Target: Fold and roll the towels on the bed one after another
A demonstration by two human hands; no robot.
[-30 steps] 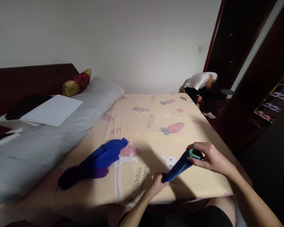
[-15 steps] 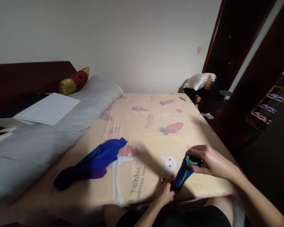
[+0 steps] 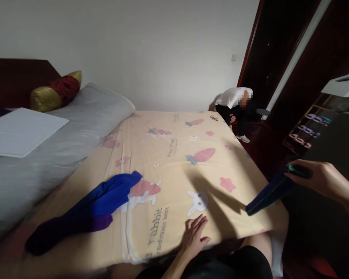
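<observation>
My right hand point(image 3: 322, 180) is closed on the green-edged cuff of a dark blue sock point(image 3: 272, 192) and holds it out past the right edge of the bed, the toe end hanging down toward the sheet. Lying flat with its fingers stretched out, my left hand point(image 3: 193, 234) rests on the yellow cartoon bed sheet point(image 3: 174, 155) near the front edge and holds nothing. A pile of blue and purple socks point(image 3: 84, 211) lies on the sheet to the left of that hand.
A grey bolster pillow point(image 3: 75, 128) runs along the left side, with a flat white board point(image 3: 17, 130) on it and a gold and red cushion point(image 3: 55, 91) behind. Another person point(image 3: 235, 104) crouches at the bed's far right corner. Dark wooden doors and a shoe rack point(image 3: 308, 130) stand right.
My left hand let go of the sock's toe end and flattened on the sheet. My right hand swung the sock up and out to the right. The view turned right.
</observation>
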